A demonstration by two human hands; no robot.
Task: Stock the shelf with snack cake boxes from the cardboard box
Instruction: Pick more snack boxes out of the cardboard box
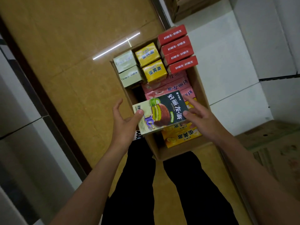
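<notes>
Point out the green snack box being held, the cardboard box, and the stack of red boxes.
green snack box (162,111), head view, on its printed front face.
cardboard box (198,88), head view, on its right inner wall.
red boxes (177,50), head view, on the second box's side.

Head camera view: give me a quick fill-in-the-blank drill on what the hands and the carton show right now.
1. The green-and-black box is held by ____ hands.
2. The four stacked boxes at the far right of the cardboard box are ____ in colour.
3. Left of the two yellow boxes stand two pale ____ boxes.

Missing words: both; red; green
</notes>
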